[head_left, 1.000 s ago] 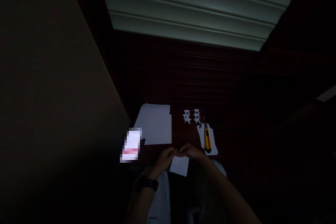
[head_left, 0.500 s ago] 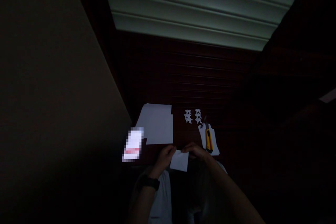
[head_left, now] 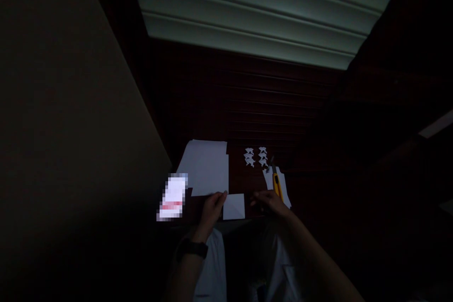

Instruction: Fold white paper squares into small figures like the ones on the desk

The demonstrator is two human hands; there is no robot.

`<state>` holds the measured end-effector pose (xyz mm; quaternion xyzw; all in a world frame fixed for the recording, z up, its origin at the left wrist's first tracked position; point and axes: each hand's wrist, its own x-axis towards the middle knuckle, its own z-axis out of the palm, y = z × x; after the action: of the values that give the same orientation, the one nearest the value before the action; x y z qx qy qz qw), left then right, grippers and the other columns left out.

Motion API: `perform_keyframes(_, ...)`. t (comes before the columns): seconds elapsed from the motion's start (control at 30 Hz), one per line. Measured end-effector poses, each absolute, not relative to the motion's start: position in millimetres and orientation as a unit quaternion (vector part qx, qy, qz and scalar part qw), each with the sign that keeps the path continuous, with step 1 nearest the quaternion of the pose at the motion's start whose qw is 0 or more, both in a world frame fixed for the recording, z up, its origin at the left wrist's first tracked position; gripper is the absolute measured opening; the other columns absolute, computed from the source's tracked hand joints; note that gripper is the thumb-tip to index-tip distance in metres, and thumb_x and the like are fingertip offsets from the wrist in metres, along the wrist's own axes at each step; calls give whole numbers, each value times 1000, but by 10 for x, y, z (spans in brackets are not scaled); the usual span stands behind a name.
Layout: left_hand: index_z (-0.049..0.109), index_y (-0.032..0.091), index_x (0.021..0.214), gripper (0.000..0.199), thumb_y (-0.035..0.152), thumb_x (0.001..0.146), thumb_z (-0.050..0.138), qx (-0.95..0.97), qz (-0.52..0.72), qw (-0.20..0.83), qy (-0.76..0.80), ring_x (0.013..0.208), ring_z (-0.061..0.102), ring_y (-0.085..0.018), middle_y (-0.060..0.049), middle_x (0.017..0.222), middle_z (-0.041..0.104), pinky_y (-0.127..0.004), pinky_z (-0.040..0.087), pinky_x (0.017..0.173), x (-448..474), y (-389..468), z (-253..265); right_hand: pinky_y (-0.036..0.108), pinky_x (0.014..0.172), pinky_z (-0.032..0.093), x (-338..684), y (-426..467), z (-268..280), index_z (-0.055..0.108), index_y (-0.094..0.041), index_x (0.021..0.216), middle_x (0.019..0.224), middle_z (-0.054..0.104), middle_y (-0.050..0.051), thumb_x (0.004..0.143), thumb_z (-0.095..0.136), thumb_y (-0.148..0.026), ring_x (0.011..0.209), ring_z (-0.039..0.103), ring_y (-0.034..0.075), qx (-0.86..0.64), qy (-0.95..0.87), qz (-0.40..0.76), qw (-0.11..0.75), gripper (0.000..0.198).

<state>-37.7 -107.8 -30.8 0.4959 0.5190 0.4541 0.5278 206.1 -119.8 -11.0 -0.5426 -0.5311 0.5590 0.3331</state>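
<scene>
A small square of white paper (head_left: 233, 207) lies at the table's front edge, with a faint diagonal crease across it. My left hand (head_left: 212, 207), with a dark band on its wrist, pinches the square's upper left corner. To the right of the paper, clear of it, hovers my right hand (head_left: 269, 201); its fingers are loosely bent and apart, with nothing visible in them. Beyond that hand a yellow utility knife (head_left: 277, 185) rests on several small white sheets (head_left: 285, 186), partly covered by the hand.
Large white sheets (head_left: 207, 167) lie at the table's left. A blurred-out bright screen (head_left: 172, 197) stands beside them. Several small folded paper figures (head_left: 249, 156) form two columns at the back. A wall (head_left: 88, 104) borders the left, and pale slats (head_left: 255, 23) lie beyond the table.
The paper has gone from my two hands, below the table edge, up to the front of the table. My right hand has let go of it and moved right. The view has shifted slightly.
</scene>
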Motion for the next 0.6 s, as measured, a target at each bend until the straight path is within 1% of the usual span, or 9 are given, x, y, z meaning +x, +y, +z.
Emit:
perform_keyframes(0.07, 63, 14, 68, 44, 58, 69, 59, 501, 453, 527, 516, 54, 53, -14, 0, 59, 59, -22, 39, 50, -348, -1088, -321, 19, 40, 29, 1871, -1168, -121, 68, -13, 88, 75, 68, 6, 78, 50, -56, 45, 45, 8, -542, -547, 538, 343, 48)
perform_keyframes(0.1, 64, 14, 69, 45, 59, 69, 59, 503, 451, 528, 515, 51, 51, -13, 1, 55, 57, -21, 38, 47, -339, -1096, -327, 19, 43, 30, 1772, -1147, -128, 68, -14, 91, 74, 66, 4, 78, 51, -56, 49, 47, 9, -541, -555, 526, 352, 47)
perform_keyframes(0.13, 65, 14, 70, 45, 58, 70, 59, 504, 449, 529, 514, 47, 49, -12, 2, 53, 56, -21, 36, 44, -334, -1104, -333, 19, 45, 32, 1680, -1123, -136, 68, -14, 89, 74, 65, 3, 77, 53, -55, 53, 48, 9, -538, -564, 513, 358, 45)
perform_keyframes(0.17, 65, 14, 71, 45, 58, 70, 59, 506, 446, 531, 514, 44, 47, -11, 2, 51, 55, -21, 34, 42, -332, -1112, -339, 19, 48, 33, 1600, -1100, -146, 69, -14, 85, 72, 64, 2, 76, 56, -54, 56, 49, 10, -536, -573, 501, 364, 43)
perform_keyframes(0.23, 67, 13, 77, 45, 57, 71, 59, 506, 442, 535, 512, 41, 45, -10, 2, 52, 57, -20, 31, 39, -334, -1124, -348, 20, 48, 32, 1481, -1061, -173, 67, -12, 69, 62, 59, 1, 74, 58, -52, 55, 47, 10, -538, -588, 479, 368, 42)
perform_keyframes(0.27, 68, 13, 79, 45, 57, 71, 59, 506, 440, 537, 512, 40, 45, -10, 1, 54, 58, -20, 30, 39, -335, -1128, -353, 20, 49, 32, 1442, -1048, -190, 66, -12, 64, 58, 57, 0, 74, 58, -51, 54, 46, 11, -542, -592, 466, 371, 42)
perform_keyframes(0.33, 69, 13, 83, 46, 56, 71, 60, 504, 437, 542, 512, 39, 44, -9, 1, 55, 59, -20, 30, 38, -335, -1132, -362, 21, 50, 33, 1400, -1034, -229, 64, -12, 61, 57, 55, 0, 76, 56, -49, 54, 45, 11, -554, -596, 440, 379, 41)
perform_keyframes(0.43, 69, 13, 83, 45, 55, 70, 61, 502, 432, 549, 509, 39, 44, -9, 1, 55, 59, -20, 31, 38, -331, -1136, -372, 21, 53, 34, 1394, -1033, -287, 63, -13, 63, 59, 55, 1, 79, 53, -48, 56, 46, 12, -578, -593, 401, 392, 40)
perform_keyframes(0.6, 70, 12, 81, 43, 53, 68, 63, 505, 426, 560, 500, 49, 52, -12, -4, 67, 65, -20, 37, 42, -327, -1151, -369, 22, 52, 35, 1453, -1033, -342, 63, -13, 64, 59, 56, 3, 80, 50, -48, 57, 48, 14, -607, -589, 356, 397, 41)
